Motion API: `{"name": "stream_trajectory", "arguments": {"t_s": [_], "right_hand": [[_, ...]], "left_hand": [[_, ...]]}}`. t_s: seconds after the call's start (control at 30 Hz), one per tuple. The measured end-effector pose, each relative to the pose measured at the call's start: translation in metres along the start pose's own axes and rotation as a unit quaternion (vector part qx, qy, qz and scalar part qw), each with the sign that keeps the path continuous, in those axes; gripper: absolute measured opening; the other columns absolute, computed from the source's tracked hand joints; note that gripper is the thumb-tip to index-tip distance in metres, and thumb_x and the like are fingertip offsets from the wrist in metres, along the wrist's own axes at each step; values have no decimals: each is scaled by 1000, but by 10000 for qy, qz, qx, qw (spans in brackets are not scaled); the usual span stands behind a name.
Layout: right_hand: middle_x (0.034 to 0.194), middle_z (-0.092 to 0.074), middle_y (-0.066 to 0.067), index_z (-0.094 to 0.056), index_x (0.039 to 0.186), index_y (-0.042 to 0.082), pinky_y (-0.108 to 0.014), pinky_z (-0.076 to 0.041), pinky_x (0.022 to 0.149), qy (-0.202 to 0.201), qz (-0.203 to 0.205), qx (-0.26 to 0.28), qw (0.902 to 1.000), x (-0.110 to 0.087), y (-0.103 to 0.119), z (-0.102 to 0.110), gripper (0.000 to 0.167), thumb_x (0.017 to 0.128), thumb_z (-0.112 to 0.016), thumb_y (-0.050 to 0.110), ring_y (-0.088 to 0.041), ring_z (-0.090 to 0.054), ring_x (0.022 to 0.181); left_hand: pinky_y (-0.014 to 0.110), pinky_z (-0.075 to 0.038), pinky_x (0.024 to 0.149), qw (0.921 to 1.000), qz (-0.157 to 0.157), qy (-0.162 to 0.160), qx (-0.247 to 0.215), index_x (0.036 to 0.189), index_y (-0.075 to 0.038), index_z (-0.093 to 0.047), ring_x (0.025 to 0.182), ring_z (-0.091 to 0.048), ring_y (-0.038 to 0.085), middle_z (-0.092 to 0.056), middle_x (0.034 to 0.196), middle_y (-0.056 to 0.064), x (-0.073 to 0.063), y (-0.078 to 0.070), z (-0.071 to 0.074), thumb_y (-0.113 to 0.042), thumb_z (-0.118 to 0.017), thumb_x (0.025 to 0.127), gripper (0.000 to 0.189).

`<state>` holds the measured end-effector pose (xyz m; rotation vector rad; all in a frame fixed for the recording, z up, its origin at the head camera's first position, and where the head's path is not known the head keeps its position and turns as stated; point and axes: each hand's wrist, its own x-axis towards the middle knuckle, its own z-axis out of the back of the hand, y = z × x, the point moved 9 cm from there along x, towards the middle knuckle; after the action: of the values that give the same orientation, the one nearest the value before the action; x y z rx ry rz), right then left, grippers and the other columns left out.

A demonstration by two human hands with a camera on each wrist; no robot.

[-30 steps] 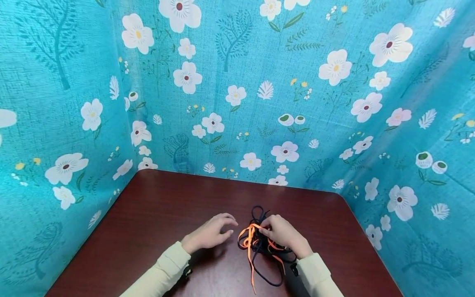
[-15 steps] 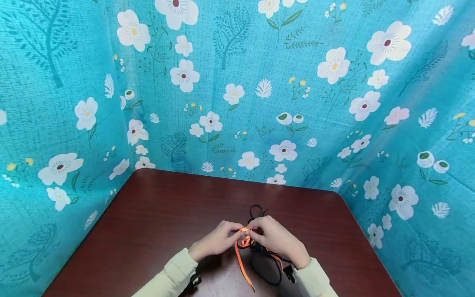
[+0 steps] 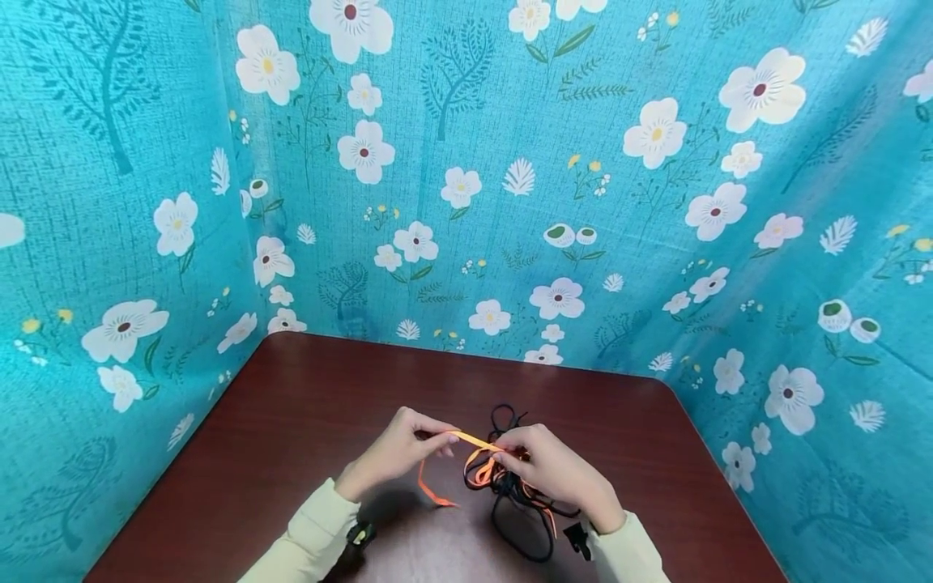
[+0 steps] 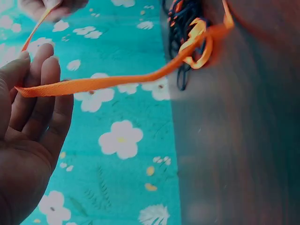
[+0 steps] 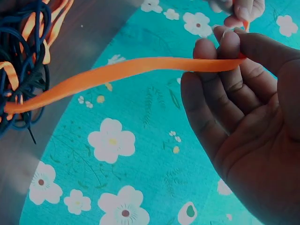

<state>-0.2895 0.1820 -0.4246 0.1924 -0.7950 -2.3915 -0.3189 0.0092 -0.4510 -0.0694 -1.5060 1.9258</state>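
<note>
In the head view, my left hand (image 3: 397, 448) pinches a flat orange shoelace (image 3: 474, 440) between thumb and fingers. My right hand (image 3: 554, 465) pinches the same lace a short way to the right, so the span between them is pulled straight. From my left fingers the lace's tail (image 3: 428, 488) hangs toward the table. Below and beside the right hand lies a tangle of dark cords (image 3: 521, 530) with orange loops (image 3: 481, 472) among them. In the right wrist view the orange lace (image 5: 117, 70) runs from the right fingertips into this tangle. The right hand partly hides the heap.
A dark reddish-brown table (image 3: 328, 389) carries everything. Blue flowered cloth (image 3: 466, 202) hangs behind it and along both sides. Small black devices, at the left wrist (image 3: 360, 533) and right wrist (image 3: 577, 539), sit under the sleeves.
The left hand first hovered apart from the cords, then met the right hand and took hold of the orange shoelace. It has since moved left and up, drawing the lace straight between both hands.
</note>
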Motion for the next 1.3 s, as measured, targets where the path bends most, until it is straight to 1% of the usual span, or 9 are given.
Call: {"name": "stream_trajectory", "arguments": {"t_s": [0.1, 0.27, 0.43, 0.5, 0.73, 0.9, 1.1, 1.2, 1.3], "right_hand": [[72, -59, 12, -75, 97, 26, -21, -44, 54, -38, -108, 72, 9999, -4, -2, 6, 13, 101, -65, 20, -3, -46, 58], [72, -57, 7, -74, 102, 28, -22, -44, 53, -116, -277, 226, 9993, -13, -9, 17, 13, 103, -61, 25, -3, -46, 57], [75, -61, -3, -74, 111, 28, -25, -47, 53, -237, -334, 337, 9986, -19, -13, 29, 15, 104, -60, 27, -5, -49, 56], [74, -61, -5, -73, 112, 27, -26, -47, 53, -333, -321, 323, 9984, -22, -14, 35, 15, 104, -61, 25, -6, -49, 56], [78, -63, 1, -72, 113, 23, -28, -52, 60, -690, -259, 416, 9964, -31, -16, 51, 16, 104, -60, 20, -10, -58, 67], [82, -65, 2, -71, 119, 19, -29, -54, 61, -857, -355, 302, 9952, -35, -22, 61, 19, 104, -60, 21, -16, -62, 71], [87, -64, -3, -69, 120, 16, -29, -55, 66, -888, -407, 324, 9947, -39, -28, 70, 19, 104, -58, 16, -20, -64, 75], [87, -64, 0, -69, 122, 16, -29, -56, 67, -938, -440, 235, 9943, -41, -32, 74, 20, 104, -58, 16, -22, -65, 76], [85, -62, 4, -69, 122, 16, -28, -54, 64, -1007, -503, 67, 9936, -44, -35, 78, 20, 104, -60, 19, -18, -62, 73]], "left_hand": [[28, -59, 66, 9995, -142, -68, 259, 118, -7, -76, 70, -68, 13, -74, 83, 8, -3, -5, 12, -14, -65, 100, 22], [31, -57, 63, 9989, -74, -62, 469, 122, -8, -73, 72, -65, 15, -72, 87, 12, -13, -7, 27, -10, -58, 104, 23], [30, -58, 63, 9973, 49, -443, 579, 112, -12, -77, 72, -68, 18, -75, 86, 4, -23, -3, 49, -15, -66, 99, 17], [29, -58, 63, 9959, 13, -625, 661, 111, -13, -77, 71, -68, 19, -75, 88, 0, -26, -1, 59, -13, -68, 98, 16], [30, -56, 55, 9934, 20, -811, 807, 116, -11, -75, 69, -64, 11, -73, 95, 4, -34, 2, 87, 2, -63, 98, 25], [31, -58, 59, 9882, 85, -1144, 1014, 112, -11, -77, 67, -66, 12, -75, 89, 0, -40, 0, 109, -5, -72, 93, 21], [33, -58, 57, 9812, 101, -1501, 1207, 104, -13, -79, 62, -68, 21, -74, 81, -3, -45, 0, 131, -13, -79, 88, 16], [33, -58, 57, 9786, 76, -1574, 1323, 104, -10, -79, 62, -68, 21, -75, 84, 0, -47, 1, 139, -10, -79, 88, 16], [33, -59, 60, 9770, 27, -1578, 1431, 108, -6, -78, 64, -68, 16, -77, 91, 6, -48, 1, 144, -3, -76, 89, 19]]}}
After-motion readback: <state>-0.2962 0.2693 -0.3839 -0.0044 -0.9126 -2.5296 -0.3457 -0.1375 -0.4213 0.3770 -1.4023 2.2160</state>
